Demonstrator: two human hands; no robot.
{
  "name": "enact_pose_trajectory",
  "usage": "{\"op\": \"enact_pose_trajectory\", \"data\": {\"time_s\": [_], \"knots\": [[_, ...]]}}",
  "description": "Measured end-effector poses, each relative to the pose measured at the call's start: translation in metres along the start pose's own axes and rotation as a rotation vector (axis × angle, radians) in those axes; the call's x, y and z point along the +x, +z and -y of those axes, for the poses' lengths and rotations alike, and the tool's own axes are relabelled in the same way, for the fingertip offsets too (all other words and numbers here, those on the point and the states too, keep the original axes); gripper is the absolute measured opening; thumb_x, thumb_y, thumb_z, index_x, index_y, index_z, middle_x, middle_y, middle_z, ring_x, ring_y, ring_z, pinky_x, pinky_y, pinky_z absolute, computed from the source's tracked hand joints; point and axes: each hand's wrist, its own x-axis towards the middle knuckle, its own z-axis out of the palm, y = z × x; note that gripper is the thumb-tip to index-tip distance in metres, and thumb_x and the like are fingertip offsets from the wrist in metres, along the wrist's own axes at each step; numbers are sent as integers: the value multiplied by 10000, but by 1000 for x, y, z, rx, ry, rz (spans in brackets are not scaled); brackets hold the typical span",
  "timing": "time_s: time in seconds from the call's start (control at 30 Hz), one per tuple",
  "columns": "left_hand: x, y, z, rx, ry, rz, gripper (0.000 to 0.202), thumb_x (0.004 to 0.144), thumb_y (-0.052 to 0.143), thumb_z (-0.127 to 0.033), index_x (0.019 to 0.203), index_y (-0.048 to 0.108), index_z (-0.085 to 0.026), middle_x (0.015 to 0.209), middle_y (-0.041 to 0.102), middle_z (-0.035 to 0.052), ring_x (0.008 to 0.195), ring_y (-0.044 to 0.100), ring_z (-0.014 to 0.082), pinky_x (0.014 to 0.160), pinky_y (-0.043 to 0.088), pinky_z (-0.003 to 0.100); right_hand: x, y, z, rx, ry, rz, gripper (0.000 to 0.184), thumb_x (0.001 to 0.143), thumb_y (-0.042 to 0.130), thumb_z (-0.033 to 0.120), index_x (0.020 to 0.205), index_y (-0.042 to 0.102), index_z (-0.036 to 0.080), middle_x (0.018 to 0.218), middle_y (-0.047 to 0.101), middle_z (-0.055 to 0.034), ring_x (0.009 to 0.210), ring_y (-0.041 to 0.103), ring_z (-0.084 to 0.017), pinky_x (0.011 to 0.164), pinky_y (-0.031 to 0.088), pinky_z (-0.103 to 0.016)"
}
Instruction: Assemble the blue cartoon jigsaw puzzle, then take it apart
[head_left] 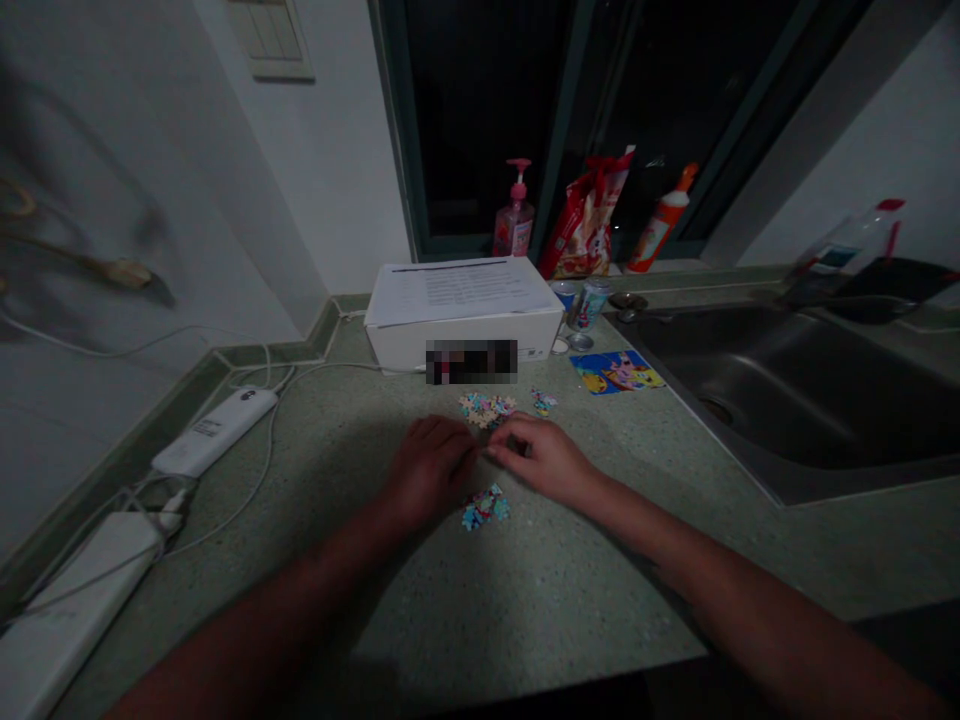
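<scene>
My left hand (429,470) and my right hand (540,458) rest on the speckled green countertop (360,590), their fingertips almost meeting at the middle. Both hands curl downward, and the fingers hide whether either holds a small piece. A heap of jigsaw puzzle pieces (486,408) lies just beyond the fingertips. A second heap (484,508) sits just below the gap between my hands, and a small cluster of pieces (543,402) lies farther right. Beyond that lies a colourful cartoon picture card (616,372).
A white cardboard box (461,340) topped with printed paper stands at the back, with cans (589,305) beside it. A steel sink (787,390) lies to the right. A power strip (214,432), white adapter (67,620) and cables lie at left. Bottles stand along the windowsill.
</scene>
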Motion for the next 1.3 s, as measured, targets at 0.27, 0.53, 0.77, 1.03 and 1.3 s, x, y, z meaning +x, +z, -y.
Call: {"op": "enact_pose_trajectory", "data": {"time_s": [0.27,0.53,0.77,1.03,1.3], "knots": [[3,5,0,-39,-6,36,159,997,581,-194,941,730,-206,974,746,67,945,651,241,881,496,414,-1,-9,0,-41,-57,60,33,905,664,204,919,693,215,919,682,-23,762,615,-144,715,463,-283],[1,3,-2,-9,77,-59,157,1016,570,-195,965,718,-195,954,749,65,907,651,225,859,489,392,2,3,-3,357,266,159,104,936,629,266,875,681,199,674,623,23,571,538,-116,553,425,-260],[-3,3,1,1,134,-33,124,1013,592,-199,1031,712,-222,1008,766,61,950,662,233,871,489,400,5,6,-8,593,358,215,22,831,666,180,824,655,198,685,629,44,539,536,-85,517,456,-219],[1,-3,1,-24,-55,-34,234,968,616,-281,1175,706,-216,1108,749,95,1050,654,277,949,503,452,0,-9,-12,324,171,259,82,819,670,157,883,711,187,736,673,32,591,549,-94,551,418,-217],[11,11,28,94,-221,71,242,933,638,-227,1156,727,-201,1153,718,105,1127,609,307,1007,481,489,-7,-17,-2,1,-63,422,227,788,674,58,923,758,220,862,720,21,647,587,-95,624,437,-219]]}}
